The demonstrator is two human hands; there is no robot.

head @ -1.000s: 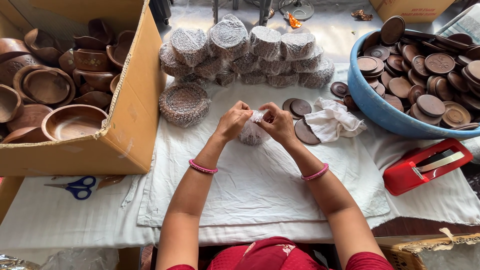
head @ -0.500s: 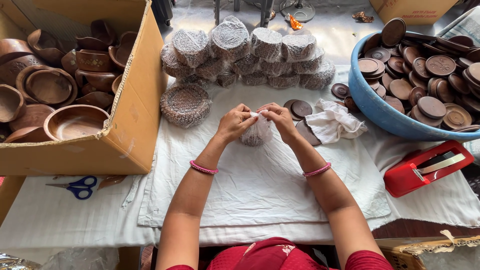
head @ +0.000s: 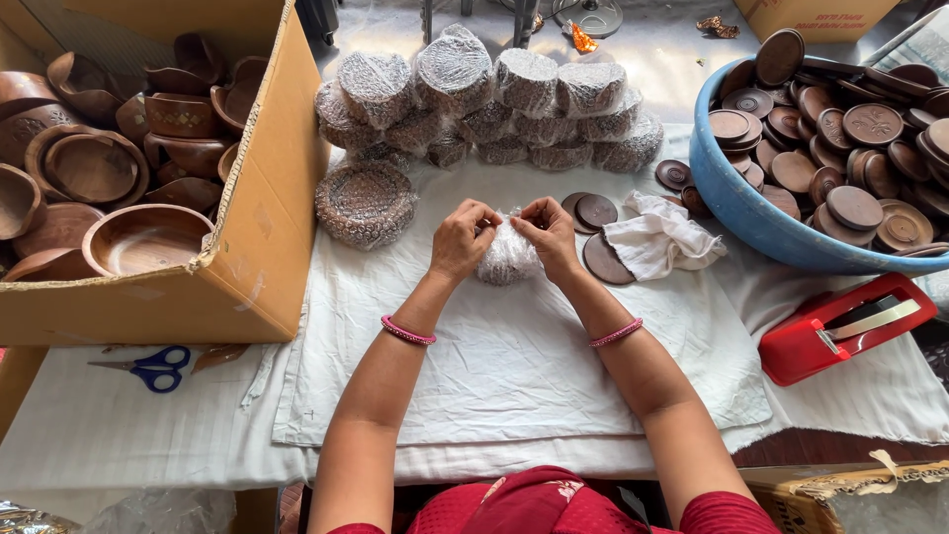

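White cloth (head: 514,366) is spread over the table beneath both hands. Far to the left of the grip, a cardboard box (head: 267,208) is seen, filled with wooden bowls (head: 143,237). Far to the right, a blue tub (head: 736,203) is heaped with round wooden lids (head: 850,129). Beyond the grip, a pile of netted, wrapped bundles (head: 494,99) is stacked; one flatter wrapped piece (head: 364,203) lies to the left of it, near the left hand. To the lower right of the grip, a red tape dispenser (head: 840,326) is set on the cloth. Just right of the grip a crumpled white rag (head: 657,237) lies, with loose dark lids (head: 596,210) touching or beside it. Blue-handled scissors (head: 148,368) are noted well to the lower left.

At the grip itself: a small bundle in clear wrap (head: 507,259) is held between the hands, resting on the cloth. The left hand (head: 463,240) and right hand (head: 549,237) are both closed on its gathered top, fingertips pinching the wrap from either side. A pink bangle is worn on each wrist.
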